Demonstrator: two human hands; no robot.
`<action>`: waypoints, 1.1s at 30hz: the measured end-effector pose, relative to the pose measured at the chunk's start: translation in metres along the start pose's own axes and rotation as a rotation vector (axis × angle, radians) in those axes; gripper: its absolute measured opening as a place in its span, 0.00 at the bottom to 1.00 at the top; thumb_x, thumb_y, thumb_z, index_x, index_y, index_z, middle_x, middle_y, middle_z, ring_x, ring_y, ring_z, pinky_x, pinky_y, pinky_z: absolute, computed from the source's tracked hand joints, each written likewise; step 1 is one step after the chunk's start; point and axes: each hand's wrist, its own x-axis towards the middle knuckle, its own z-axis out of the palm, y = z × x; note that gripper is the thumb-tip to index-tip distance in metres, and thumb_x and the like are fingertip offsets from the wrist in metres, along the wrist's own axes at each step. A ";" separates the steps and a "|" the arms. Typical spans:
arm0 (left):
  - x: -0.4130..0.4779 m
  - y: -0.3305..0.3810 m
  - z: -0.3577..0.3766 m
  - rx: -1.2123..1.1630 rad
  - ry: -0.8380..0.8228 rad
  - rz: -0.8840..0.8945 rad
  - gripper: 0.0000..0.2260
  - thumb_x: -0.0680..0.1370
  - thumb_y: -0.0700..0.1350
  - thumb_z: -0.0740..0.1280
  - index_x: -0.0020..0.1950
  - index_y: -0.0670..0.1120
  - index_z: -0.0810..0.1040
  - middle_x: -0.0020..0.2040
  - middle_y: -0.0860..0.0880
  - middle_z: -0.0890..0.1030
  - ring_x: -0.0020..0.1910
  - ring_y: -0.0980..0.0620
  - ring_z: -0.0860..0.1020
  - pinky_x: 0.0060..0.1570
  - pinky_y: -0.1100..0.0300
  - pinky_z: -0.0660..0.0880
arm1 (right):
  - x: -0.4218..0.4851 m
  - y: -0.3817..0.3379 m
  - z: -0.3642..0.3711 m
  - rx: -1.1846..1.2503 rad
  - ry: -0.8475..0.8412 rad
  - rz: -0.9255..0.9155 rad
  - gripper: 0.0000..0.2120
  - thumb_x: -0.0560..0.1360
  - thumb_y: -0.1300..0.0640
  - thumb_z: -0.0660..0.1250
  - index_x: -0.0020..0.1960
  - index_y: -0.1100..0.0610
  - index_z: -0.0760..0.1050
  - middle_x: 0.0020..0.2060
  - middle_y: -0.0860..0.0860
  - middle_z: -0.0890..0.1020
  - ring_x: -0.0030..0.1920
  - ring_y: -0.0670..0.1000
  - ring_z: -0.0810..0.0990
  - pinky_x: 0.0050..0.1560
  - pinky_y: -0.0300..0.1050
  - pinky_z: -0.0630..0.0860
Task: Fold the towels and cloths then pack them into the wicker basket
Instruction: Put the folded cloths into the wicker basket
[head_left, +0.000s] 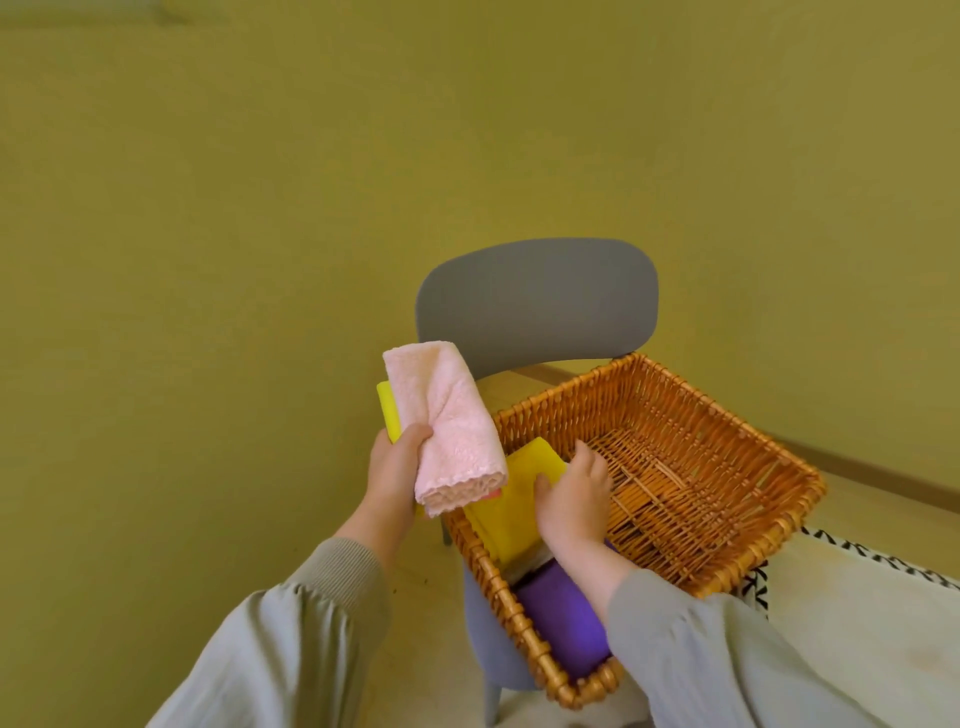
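A rectangular wicker basket (727, 431) rests on a grey chair. My left hand (396, 470) is held just left of the basket's rim and grips a folded pink towel (449, 426), with a folded yellow cloth (388, 408) behind it. Inside the basket's near left corner my right hand (574, 501) presses on a folded yellow cloth (511, 506), thumb on top and fingers over its right edge. A folded purple cloth (563, 618) lies in the basket, nearer me than the yellow cloth. The rest of the basket floor is bare weave.
The grey chair (537, 299) stands against a yellow-green wall, its backrest rising behind the basket. A light-coloured surface with a black zigzag pattern (857, 597) lies at the lower right. A wooden skirting strip (883, 475) runs along the wall on the right.
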 end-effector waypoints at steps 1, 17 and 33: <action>0.000 -0.001 0.001 -0.007 -0.002 -0.009 0.13 0.76 0.41 0.64 0.60 0.39 0.74 0.52 0.43 0.80 0.46 0.46 0.79 0.38 0.56 0.73 | 0.001 0.003 0.000 -0.147 -0.048 -0.203 0.28 0.78 0.51 0.62 0.74 0.56 0.57 0.73 0.55 0.61 0.73 0.56 0.58 0.72 0.49 0.59; -0.029 -0.014 0.043 -0.003 -0.218 -0.034 0.13 0.76 0.37 0.65 0.61 0.42 0.73 0.55 0.43 0.80 0.52 0.44 0.80 0.48 0.51 0.77 | 0.046 -0.002 -0.056 0.861 -1.021 0.233 0.28 0.74 0.34 0.59 0.66 0.49 0.71 0.63 0.50 0.78 0.64 0.50 0.75 0.69 0.52 0.67; -0.058 -0.019 0.086 -0.105 -0.422 -0.187 0.42 0.66 0.60 0.74 0.74 0.58 0.57 0.70 0.50 0.69 0.65 0.46 0.73 0.57 0.44 0.74 | 0.072 0.037 -0.137 0.296 -0.986 -0.084 0.35 0.54 0.64 0.62 0.62 0.52 0.70 0.57 0.57 0.77 0.57 0.58 0.78 0.58 0.57 0.76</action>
